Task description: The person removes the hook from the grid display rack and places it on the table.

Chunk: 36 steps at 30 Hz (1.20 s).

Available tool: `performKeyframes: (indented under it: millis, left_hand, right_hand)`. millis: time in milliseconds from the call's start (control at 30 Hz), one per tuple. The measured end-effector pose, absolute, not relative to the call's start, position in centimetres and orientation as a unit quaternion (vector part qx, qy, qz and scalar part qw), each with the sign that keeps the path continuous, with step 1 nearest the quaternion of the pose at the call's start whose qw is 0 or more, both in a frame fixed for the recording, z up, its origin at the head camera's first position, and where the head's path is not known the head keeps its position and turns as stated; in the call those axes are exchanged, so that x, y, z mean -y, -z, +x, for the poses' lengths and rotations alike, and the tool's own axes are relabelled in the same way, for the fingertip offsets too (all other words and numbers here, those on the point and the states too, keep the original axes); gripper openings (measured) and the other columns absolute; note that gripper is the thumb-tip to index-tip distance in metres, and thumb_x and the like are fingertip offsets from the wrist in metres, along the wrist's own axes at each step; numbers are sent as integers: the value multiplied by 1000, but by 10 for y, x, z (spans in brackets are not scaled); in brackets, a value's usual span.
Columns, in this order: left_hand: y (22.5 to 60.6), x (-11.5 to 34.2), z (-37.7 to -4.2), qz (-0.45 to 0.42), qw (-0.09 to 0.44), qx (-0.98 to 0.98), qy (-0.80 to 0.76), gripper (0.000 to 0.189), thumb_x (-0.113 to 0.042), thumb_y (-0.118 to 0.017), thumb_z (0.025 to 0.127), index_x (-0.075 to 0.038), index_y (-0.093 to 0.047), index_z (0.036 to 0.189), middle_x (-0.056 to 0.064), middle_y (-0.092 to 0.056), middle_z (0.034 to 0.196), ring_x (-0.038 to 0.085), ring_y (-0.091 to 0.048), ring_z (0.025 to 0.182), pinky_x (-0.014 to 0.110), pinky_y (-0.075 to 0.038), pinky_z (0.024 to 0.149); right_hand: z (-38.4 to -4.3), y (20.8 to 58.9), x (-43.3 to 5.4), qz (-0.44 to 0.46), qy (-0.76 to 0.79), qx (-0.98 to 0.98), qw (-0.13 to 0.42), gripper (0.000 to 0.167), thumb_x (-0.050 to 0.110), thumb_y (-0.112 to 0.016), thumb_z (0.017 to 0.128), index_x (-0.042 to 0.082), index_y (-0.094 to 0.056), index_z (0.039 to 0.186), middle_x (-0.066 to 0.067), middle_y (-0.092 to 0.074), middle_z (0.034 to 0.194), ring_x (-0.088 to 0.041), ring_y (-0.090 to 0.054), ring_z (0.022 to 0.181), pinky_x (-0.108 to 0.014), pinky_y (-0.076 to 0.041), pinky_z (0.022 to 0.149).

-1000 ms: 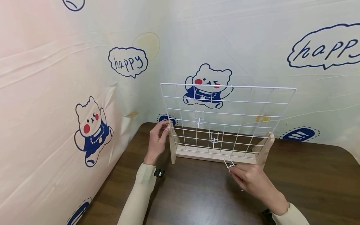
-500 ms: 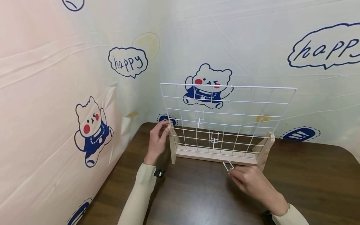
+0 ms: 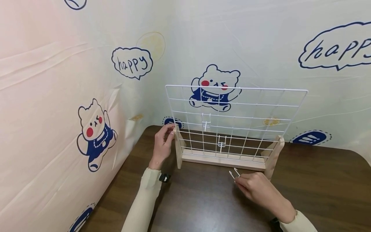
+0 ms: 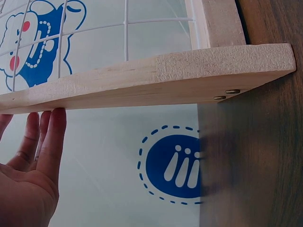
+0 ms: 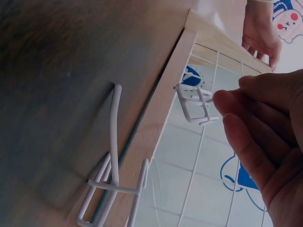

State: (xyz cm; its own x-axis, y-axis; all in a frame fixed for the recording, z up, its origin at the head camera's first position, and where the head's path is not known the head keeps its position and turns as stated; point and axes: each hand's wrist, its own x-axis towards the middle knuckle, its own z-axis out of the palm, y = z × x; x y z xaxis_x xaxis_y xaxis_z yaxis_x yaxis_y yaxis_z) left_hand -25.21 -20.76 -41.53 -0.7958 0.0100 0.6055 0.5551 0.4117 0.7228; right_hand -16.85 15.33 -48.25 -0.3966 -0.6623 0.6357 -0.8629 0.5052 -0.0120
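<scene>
Hook (image 3: 237, 172) of white wire, right of lower centre in the head view, is pinched in the fingertips of the right hand (image 3: 259, 190) above the desk (image 3: 197, 196). Well apart from it, left of centre, the left hand (image 3: 161, 146) touches the side of the wooden stand (image 3: 223, 160), fingers extended. The white wire grid (image 3: 237, 88) carries two similar hooks (image 3: 221, 145) mid-frame; another white hook (image 5: 113, 137) shows lower left in the right wrist view
</scene>
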Motion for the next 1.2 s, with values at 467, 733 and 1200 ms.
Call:
performKeyframes:
  millis: [467, 733, 1200]
  left_hand:
    - [415, 207, -255, -171, 261, 793, 522, 25, 4, -53, 100, 12, -67, 120, 30, -70, 109, 26, -62, 95, 9, -47, 78]
    - [415, 207, -256, -173, 260, 794, 521, 26, 4, -53, 100, 12, -66, 121, 30, -69, 109, 24, -61, 95, 9, -46, 83]
    - [415, 206, -254, -179, 267, 794, 516, 24, 5, -54, 99, 12, -67, 119, 30, -70, 106, 24, -61, 93, 8, -45, 84]
  right_hand:
    - [-170, 484, -151, 462, -148, 834, 263, 25, 5, -86, 69, 20, -67, 78, 14, -60, 67, 1, -55, 54, -20, -40, 48]
    - [-170, 487, -150, 464, -148, 833, 262, 25, 6, -86, 69, 20, -66, 78, 14, -61, 67, 1, -55, 53, -21, -41, 47]
    - [-169, 494, -148, 463, -142, 840, 246, 29, 7, -86, 71, 22, -61, 73, 14, -60, 65, 3, -51, 53, -20, -38, 46]
